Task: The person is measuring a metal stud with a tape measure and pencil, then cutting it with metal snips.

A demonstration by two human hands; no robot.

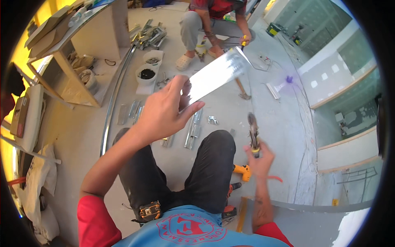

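Observation:
My left hand (162, 107) is raised in front of me, thumb and fingers closed on one end of a shiny flat metal strip (218, 76). The strip slants up to the right, its face bright with glare. Lower on the right, my right hand (261, 158) is wrapped around the yellow-marked handles of what look like tin snips (253, 127). Their dark jaws point away from me, apart from the strip and slightly blurred. Beneath my left hand, several cut metal channel pieces (192, 129) lie on the floor by my knees.
Opposite me a person (197, 29) crouches, one hand on a yellow-handled tool. A hammer (242, 90), two tubs (147, 74) and a metal pile (150, 35) lie between us. A yellow drill (242, 171) rests by my right knee. Wooden shelving (66, 74) stands left.

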